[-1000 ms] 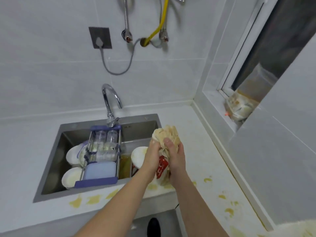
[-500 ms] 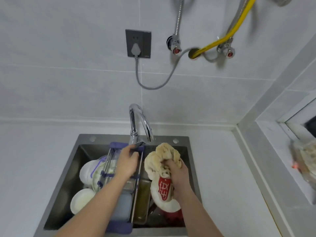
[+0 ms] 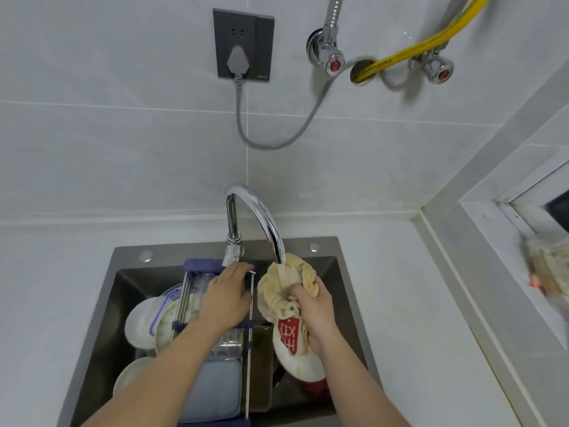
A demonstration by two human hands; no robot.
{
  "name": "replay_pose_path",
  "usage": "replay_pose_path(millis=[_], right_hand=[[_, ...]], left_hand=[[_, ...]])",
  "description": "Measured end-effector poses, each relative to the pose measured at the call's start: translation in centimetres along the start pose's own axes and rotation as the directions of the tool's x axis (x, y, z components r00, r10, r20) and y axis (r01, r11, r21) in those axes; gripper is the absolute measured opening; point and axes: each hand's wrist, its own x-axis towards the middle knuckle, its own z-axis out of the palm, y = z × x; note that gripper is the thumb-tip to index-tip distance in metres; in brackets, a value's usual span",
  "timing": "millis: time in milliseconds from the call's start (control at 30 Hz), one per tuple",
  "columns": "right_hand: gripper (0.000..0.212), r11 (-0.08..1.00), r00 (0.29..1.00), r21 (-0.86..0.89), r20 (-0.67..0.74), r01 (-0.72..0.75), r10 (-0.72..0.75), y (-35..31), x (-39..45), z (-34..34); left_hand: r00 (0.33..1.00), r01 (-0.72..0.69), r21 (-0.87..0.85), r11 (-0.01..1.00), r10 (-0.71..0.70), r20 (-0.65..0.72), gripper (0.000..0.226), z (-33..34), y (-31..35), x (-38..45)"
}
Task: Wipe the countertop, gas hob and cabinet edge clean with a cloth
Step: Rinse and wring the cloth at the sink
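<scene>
Your right hand (image 3: 314, 318) is clenched around the bunched yellow cloth (image 3: 286, 285), holding it up against the mouth of the faucet (image 3: 261, 217), where water runs onto the top of the bundle. Your left hand (image 3: 228, 298) reaches for the faucet's lever at the base of the spout, fingertips at it; whether they grasp it or only touch it, you cannot tell from here.

Below the faucet, the cloth hangs inside the sink (image 3: 129, 263), above a white bowl (image 3: 295, 355) with a red printed patch. Left of the faucet's line, under your left forearm, a blue-framed drying rack (image 3: 215, 374) spans the basin, with white dishes (image 3: 141, 322) stacked beneath it.

Around the sink lies the pale countertop (image 3: 415, 318). Above the faucet, on the tiled wall, sit a grey socket (image 3: 243, 44) with 1 plug in it, 2 valves and a yellow hose (image 3: 425, 44).
</scene>
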Motion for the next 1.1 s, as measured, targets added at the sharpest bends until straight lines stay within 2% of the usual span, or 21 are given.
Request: replay_pose_path(millis=[33,67,100,133,167,200,233,300,367,433,500,600,667,700,733,800,833,867,933,1000,1100], right_hand=[[0.069,1.000,1.000,-0.004,0.012,0.004,-0.004,0.0,0.0,0.1],[0.064,1.000,1.000,-0.007,0.024,0.013,-0.013,0.0,-0.1,0.2],[0.057,1.000,0.999,0.007,0.032,0.012,-0.012,0.0,-0.1,0.4],[0.048,0.999,0.999,0.036,0.038,0.006,-0.008,-0.1,-0.1,0.6],[0.042,0.998,0.999,0.060,0.050,-0.002,-0.001,-0.1,-0.2,0.7],[0.038,0.997,0.998,0.074,0.063,0.003,-0.007,-0.3,-0.1,0.8],[0.037,0.998,0.997,0.054,0.069,0.014,-0.018,-0.5,0.0,0.6],[0.035,0.994,0.995,-0.074,0.072,0.077,-0.072,-1.1,0.2,-0.1],[0.038,0.959,0.988,-0.239,0.058,0.154,-0.145,-1.1,0.6,-1.5],[0.044,0.899,0.981,-0.398,0.005,0.182,-0.196,-0.6,1.0,-2.8],[0.055,0.830,0.978,-0.542,-0.068,0.131,-0.198,-0.1,1.3,-3.8],[0.063,0.771,0.948,-0.633,-0.198,0.072,-0.251,0.1,0.5,-4.2],[0.054,0.804,0.928,-0.579,-0.207,0.138,-0.309,0.2,-0.1,-3.8],[0.045,0.824,0.941,-0.541,-0.162,0.166,-0.296,0.0,-0.3,-3.4],[0.035,0.858,0.967,-0.489,-0.096,0.159,-0.234,-0.1,-0.6,-2.7],[0.022,0.957,1.000,-0.291,0.015,0.025,-0.021,-0.2,-1.3,-1.6],[0.021,0.986,0.998,-0.163,0.040,-0.038,0.046,0.0,-1.7,-1.0],[0.020,0.997,0.998,-0.055,0.033,-0.049,0.051,0.2,-2.0,-0.8],[0.016,0.999,1.000,0.041,0.003,-0.008,0.008,0.0,-2.9,-1.0],[0.013,0.998,0.999,0.049,-0.009,0.037,-0.036,-0.7,-3.7,-1.5],[0.015,0.986,0.987,-0.074,-0.042,0.149,-0.152,-2.1,-3.4,-1.7]], left_hand=[[0.996,0.031,-0.143,0.989,-0.041,-0.073,0.050,-0.1,0.8,-0.3],[0.987,0.101,-0.324,0.941,-0.135,-0.085,0.042,-0.3,1.9,-0.6],[0.970,0.207,-0.524,0.826,-0.242,0.002,0.033,-0.7,3.3,-0.9],[0.936,0.338,-0.670,0.661,-0.309,0.167,0.029,-1.1,4.8,-1.0],[0.888,0.455,-0.713,0.534,-0.328,0.321,0.032,-1.4,5.9,-1.2],[0.868,0.496,-0.686,0.533,-0.288,0.403,0.037,-1.7,6.7,-1.3],[0.882,0.465,-0.650,0.601,-0.249,0.400,0.043,-1.7,7.2,-1.5],[0.920,0.388,-0.590,0.708,-0.255,0.298,0.044,-1.6,7.3,-1.6],[0.934,0.358,-0.598,0.717,-0.270,0.236,0.036,-1.5,7.3,-1.4],[0.942,0.336,-0.618,0.711,-0.236,0.240,0.036,-1.6,7.4,-1.7],[0.944,0.329,-0.692,0.642,-0.212,0.252,0.042,-1.7,8.1,-1.9],[0.923,0.381,-0.832,0.403,-0.215,0.319,0.046,-2.2,9.2,-1.7],[0.914,0.396,-0.872,0.288,-0.214,0.344,0.044,-2.8,10.0,-1.4],[0.912,0.392,-0.886,0.248,-0.228,0.340,0.042,-3.0,10.4,-1.2],[0.908,0.390,-0.896,0.212,-0.252,0.335,0.041,-3.1,10.7,-1.2],[0.884,0.397,-0.906,0.147,-0.326,0.335,0.034,-3.2,11.1,-1.3],[0.864,0.404,-0.908,0.113,-0.371,0.339,0.029,-3.1,11.1,-1.3],[0.844,0.403,-0.912,0.074,-0.416,0.339,0.025,-3.1,10.8,-1.4],[0.825,0.392,-0.916,0.082,-0.472,0.311,0.017,-3.3,10.9,-1.5],[0.816,0.395,-0.886,0.243,-0.537,0.216,0.009,-3.8,10.8,-1.8],[0.818,0.386,-0.791,0.474,-0.572,0.057,0.010,-4.3,9.7,-2.6]])
